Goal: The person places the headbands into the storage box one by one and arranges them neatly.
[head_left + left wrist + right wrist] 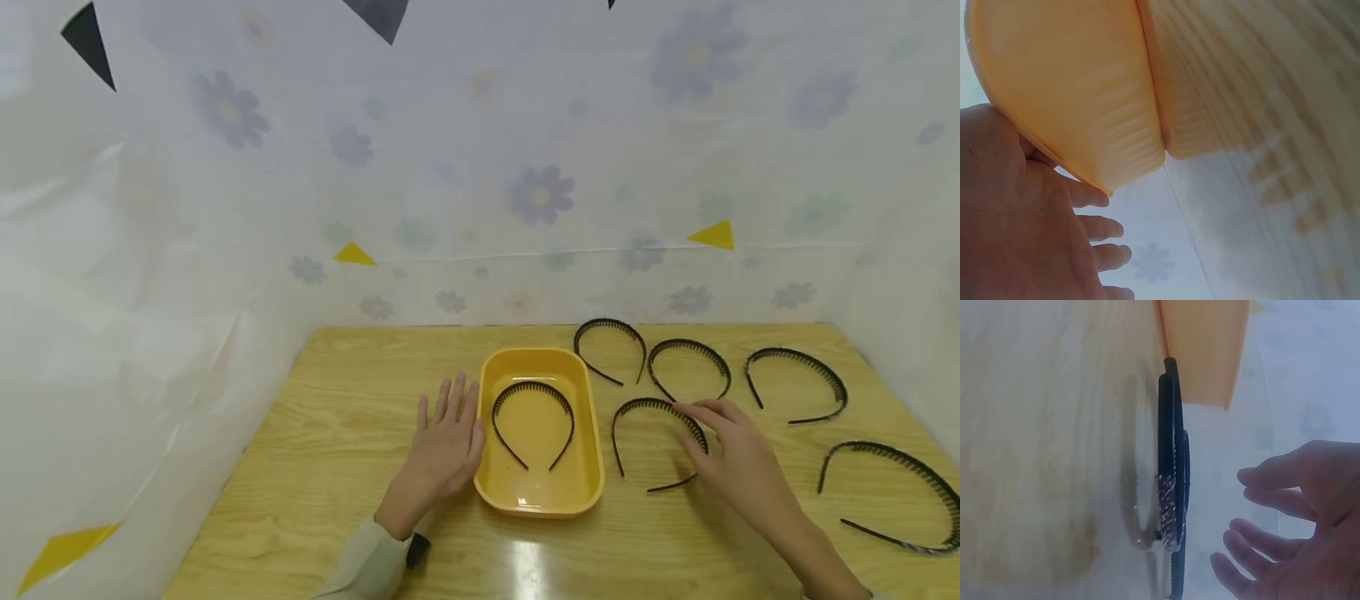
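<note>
A yellow plastic tray (540, 505) holds one black toothed headband (532, 385). Against the tray's left side rests my left hand (442, 450), fingers extended, its thumb side at the rim; the left wrist view shows this hand (1029, 219) by the tray wall (1085, 94). To the right of the tray another black headband (637, 403) lies on the table. Over its right side is my right hand (738, 462), fingers loosely bent. In the right wrist view, a gap separates this hand (1297, 525) from the headband (1169, 425), and it holds nothing.
Behind and right of the tray lie more headbands on the wooden table (330, 433): one at the back (609, 322), one beside it (690, 343), one farther right (806, 358) and one near the right edge (892, 454). Flowered white sheeting (450, 208) surrounds the table.
</note>
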Motion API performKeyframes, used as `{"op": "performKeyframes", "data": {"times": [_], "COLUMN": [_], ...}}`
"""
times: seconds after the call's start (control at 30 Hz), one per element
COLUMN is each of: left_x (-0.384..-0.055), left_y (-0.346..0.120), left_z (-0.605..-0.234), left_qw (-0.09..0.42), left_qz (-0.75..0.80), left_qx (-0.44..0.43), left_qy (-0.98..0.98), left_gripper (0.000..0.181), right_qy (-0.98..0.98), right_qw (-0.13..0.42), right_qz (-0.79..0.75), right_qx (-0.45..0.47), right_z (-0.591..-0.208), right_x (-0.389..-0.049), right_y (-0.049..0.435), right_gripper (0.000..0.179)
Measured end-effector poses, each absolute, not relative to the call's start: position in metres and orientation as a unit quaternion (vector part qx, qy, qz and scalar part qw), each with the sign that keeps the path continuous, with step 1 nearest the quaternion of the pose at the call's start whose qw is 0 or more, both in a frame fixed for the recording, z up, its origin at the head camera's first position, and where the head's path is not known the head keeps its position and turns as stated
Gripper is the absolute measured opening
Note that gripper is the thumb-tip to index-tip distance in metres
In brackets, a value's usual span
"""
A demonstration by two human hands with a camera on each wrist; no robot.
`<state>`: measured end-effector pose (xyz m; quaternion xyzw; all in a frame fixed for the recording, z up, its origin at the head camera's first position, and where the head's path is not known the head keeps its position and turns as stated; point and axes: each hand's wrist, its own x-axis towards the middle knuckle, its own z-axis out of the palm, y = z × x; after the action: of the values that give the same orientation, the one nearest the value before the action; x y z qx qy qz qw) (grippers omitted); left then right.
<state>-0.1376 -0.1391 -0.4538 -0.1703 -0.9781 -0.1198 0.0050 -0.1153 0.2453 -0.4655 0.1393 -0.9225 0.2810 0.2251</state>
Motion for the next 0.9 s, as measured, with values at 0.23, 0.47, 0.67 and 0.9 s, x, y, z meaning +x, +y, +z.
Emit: {"op": "performKeyframes", "data": {"times": [0.23,0.47,0.67,0.9], "left_x": [-0.137,-0.138,-0.138,-0.136], "left_y": [-0.139,-0.139,-0.139,-0.138], "left_z": [-0.454,-0.454,-0.454,-0.455], "left_qw": [0.007,0.009,0.006,0.016], "left_qz": [-0.122,-0.122,-0.129,-0.133], "left_qx": [-0.171,-0.176,-0.172,-0.177], "left_qy": [-0.978,-0.977,-0.977,-0.975], "left_gripper": [0.06,0.06,0.06,0.059], "right_qy": [-0.933,-0.932,-0.931,-0.938], "right_qw": [0.167,0.119,0.067,0.026], "right_qz": [0.298,0.327,0.346,0.337], "right_qx": [0.114,0.103,0.094,0.083], "right_z": [-0.47,-0.477,-0.481,-0.482], "right_x": [-0.11,-0.107,-0.109,-0.111], "right_y": [0.258,0.268,0.272,0.275], "right_gripper": [0.041,0.046,0.048,0.047]}}
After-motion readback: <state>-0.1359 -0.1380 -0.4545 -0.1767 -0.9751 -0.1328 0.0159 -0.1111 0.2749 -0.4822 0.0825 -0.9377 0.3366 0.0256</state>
